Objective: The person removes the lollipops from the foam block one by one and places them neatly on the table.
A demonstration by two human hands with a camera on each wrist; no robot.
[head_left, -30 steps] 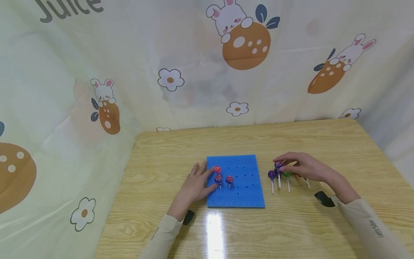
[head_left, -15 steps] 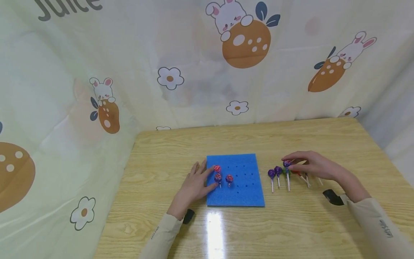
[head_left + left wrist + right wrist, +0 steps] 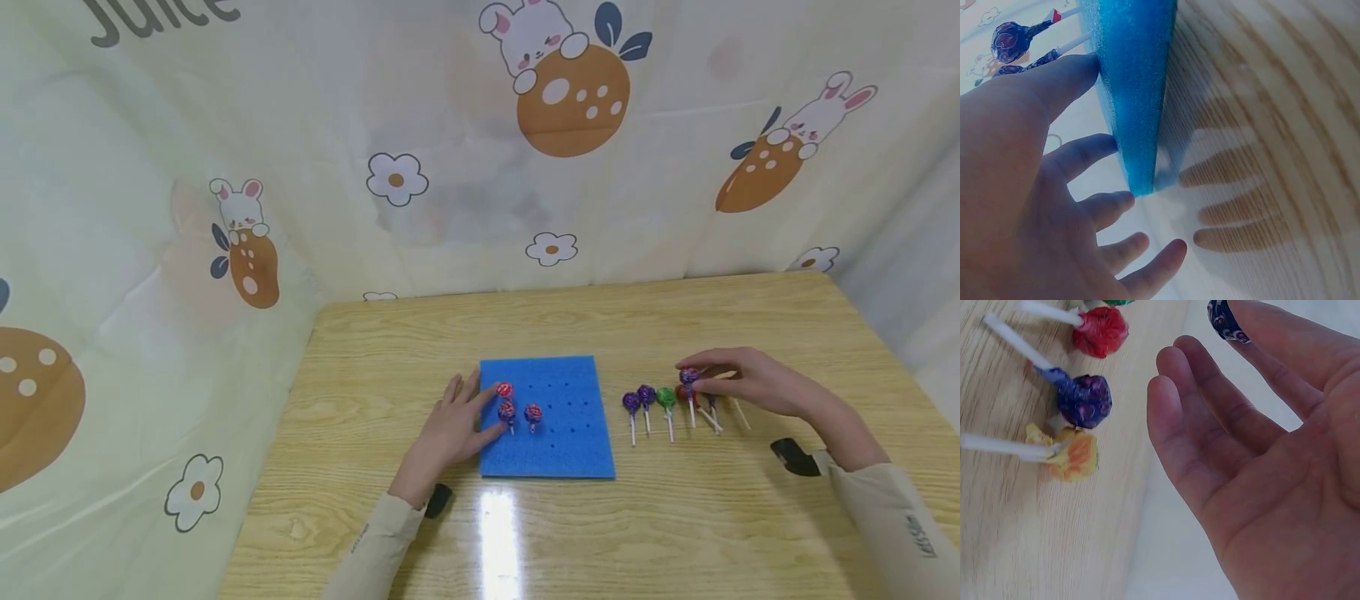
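Note:
My left hand (image 3: 444, 433) rests on the left edge of a blue foam board (image 3: 551, 462) dotted with small holes, thumb and forefinger touching it, other fingers spread past it. A red-topped lollipop (image 3: 505, 390) and two red-and-blue ones, one near the thumb (image 3: 507, 412) and one to its right (image 3: 533, 413), stand in the board. The left wrist view shows one dark wrapped lollipop (image 3: 1010, 40) close up. Thumb and fingertips of my right hand (image 3: 742, 383) pinch a dark purple-blue lollipop (image 3: 687, 377) by its head, its white stick pointing down, above the lollipops on the table.
Right of the board, a row of lollipops lies on the wooden table (image 3: 405, 350): two purple (image 3: 632, 402), a green one (image 3: 666, 397), a red one (image 3: 1102, 331), a blue-purple one (image 3: 1085, 403) and a yellow one (image 3: 1075, 456). A patterned curtain (image 3: 450, 250) hangs behind.
My right hand has moved right with the pinched lollipop, past the purple and green ones to over the red one. The left hand has stayed on the board.

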